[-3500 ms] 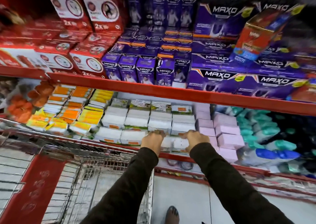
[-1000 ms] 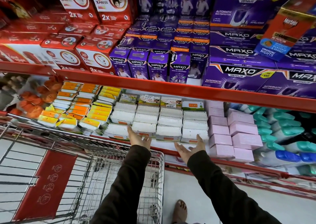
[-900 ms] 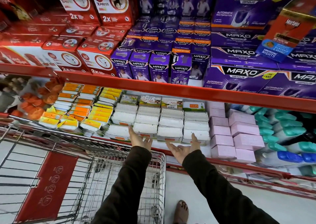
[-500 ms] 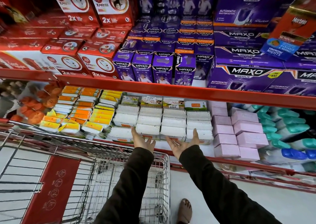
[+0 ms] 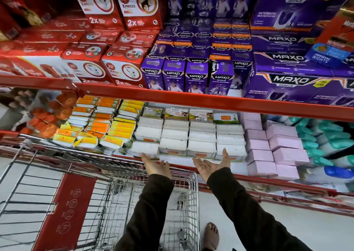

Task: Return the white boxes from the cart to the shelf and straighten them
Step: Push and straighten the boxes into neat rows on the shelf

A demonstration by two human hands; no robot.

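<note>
Both hands were spread open and empty at the shelf [image 5: 210,171] edge: the left hand [image 5: 156,165] was palm down, the right hand [image 5: 211,164] palm up, fingertips just short of the white boxes [image 5: 191,137]. Those sat stacked in neat rows on the lower shelf, orange and yellow packs [image 5: 107,124] crowding them on the left, pink boxes [image 5: 272,145] on the right. The wire cart [image 5: 153,203] stood right under the left sleeve, against the shelf. Purple boxes [image 5: 193,72] loomed above.

bright even light, blurred warped edges
</note>
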